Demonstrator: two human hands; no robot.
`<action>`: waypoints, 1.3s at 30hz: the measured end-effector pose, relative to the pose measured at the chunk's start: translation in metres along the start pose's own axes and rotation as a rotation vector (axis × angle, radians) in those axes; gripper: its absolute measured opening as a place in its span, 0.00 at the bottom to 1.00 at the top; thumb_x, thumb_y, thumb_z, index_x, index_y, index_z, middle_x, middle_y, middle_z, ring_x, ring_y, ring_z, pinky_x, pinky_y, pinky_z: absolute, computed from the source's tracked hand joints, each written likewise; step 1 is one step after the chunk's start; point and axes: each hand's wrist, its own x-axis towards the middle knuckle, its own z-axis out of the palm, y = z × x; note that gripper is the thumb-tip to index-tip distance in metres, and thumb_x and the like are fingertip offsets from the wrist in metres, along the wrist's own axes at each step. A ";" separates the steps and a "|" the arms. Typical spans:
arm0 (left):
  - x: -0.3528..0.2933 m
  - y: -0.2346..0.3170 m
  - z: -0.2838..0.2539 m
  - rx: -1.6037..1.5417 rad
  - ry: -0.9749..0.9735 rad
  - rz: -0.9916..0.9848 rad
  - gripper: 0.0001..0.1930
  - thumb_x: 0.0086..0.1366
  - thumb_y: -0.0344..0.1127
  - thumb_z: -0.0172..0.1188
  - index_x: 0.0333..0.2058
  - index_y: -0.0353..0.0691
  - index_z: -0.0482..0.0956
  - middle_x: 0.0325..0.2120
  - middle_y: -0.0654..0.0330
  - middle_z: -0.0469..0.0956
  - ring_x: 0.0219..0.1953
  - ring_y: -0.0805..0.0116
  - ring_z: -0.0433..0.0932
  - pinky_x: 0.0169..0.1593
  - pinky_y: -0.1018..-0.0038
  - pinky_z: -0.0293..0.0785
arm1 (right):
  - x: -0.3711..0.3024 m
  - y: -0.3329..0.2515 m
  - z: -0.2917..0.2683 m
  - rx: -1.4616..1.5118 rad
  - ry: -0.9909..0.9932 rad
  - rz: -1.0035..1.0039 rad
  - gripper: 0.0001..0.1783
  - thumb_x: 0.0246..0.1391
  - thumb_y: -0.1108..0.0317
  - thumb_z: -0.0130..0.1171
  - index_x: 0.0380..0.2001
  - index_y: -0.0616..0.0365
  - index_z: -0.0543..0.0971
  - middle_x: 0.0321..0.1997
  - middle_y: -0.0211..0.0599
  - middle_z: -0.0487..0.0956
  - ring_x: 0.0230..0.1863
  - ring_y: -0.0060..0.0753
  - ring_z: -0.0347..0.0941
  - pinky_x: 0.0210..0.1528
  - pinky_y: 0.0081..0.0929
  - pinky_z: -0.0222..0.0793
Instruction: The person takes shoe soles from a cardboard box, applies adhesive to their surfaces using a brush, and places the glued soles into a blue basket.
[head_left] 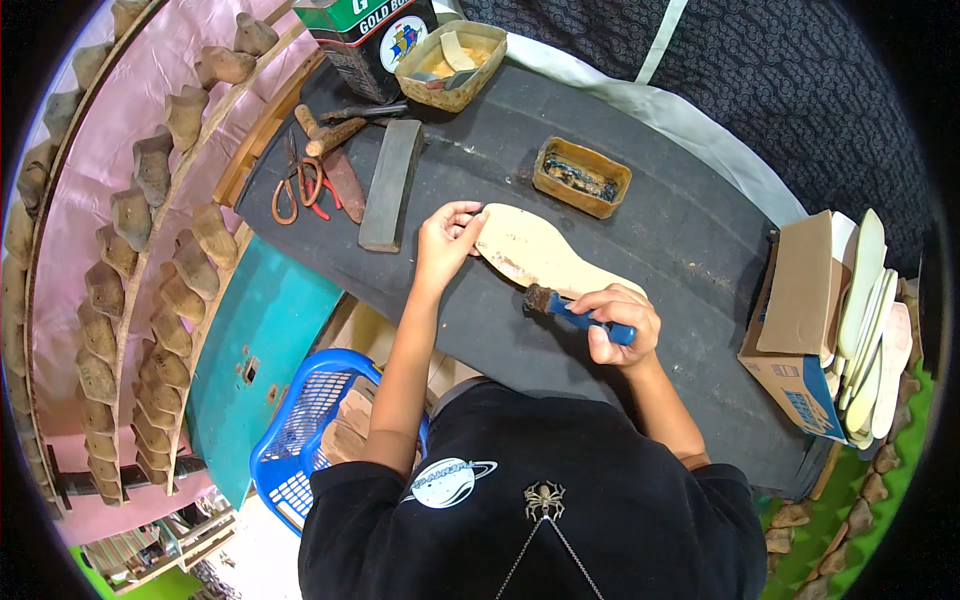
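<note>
A pale tan, sole-shaped insole (535,248) lies slantwise over the dark tabletop, its wide end up and to the left. My left hand (447,242) pinches that wide end between thumb and fingers. Wrapped round the blue handle of a short brush (572,314) is my right hand (622,320), close to the insole's narrow end. The brush's dark, worn bristles point left, beside the insole's lower edge; whether they touch it I cannot tell. Beyond the insole stands a small brown rectangular tub (575,201) with dark residue inside.
Left of my hands lie a long grey block (391,190), scissors (284,200), red-handled pliers and a hammer. A metal can (352,60) and a tub (447,98) stand behind. At right, a cardboard box (805,275) holds several insoles. A blue basket (290,440) and shoe-last racks flank the table.
</note>
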 end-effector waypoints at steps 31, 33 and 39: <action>0.000 -0.003 0.002 0.018 -0.005 -0.015 0.13 0.54 0.31 0.56 0.37 0.30 0.69 0.22 0.63 0.72 0.21 0.83 0.70 0.20 0.89 0.66 | 0.000 0.024 0.010 -0.033 0.060 0.073 0.14 0.36 0.79 0.57 0.28 0.61 0.66 0.26 0.43 0.76 0.28 0.37 0.75 0.28 0.25 0.70; 0.000 -0.004 0.001 0.020 -0.003 -0.012 0.13 0.54 0.31 0.56 0.37 0.30 0.69 0.22 0.63 0.72 0.21 0.83 0.70 0.20 0.89 0.66 | 0.000 0.024 0.003 -0.019 0.056 0.050 0.12 0.35 0.78 0.56 0.26 0.60 0.66 0.25 0.43 0.76 0.25 0.36 0.75 0.26 0.25 0.70; -0.001 0.000 0.001 0.021 -0.001 -0.016 0.13 0.54 0.31 0.56 0.37 0.30 0.69 0.22 0.64 0.72 0.21 0.83 0.70 0.20 0.89 0.66 | 0.008 0.019 -0.015 -0.062 0.201 0.005 0.06 0.33 0.78 0.49 0.17 0.59 0.64 0.11 0.35 0.70 0.12 0.28 0.68 0.15 0.19 0.63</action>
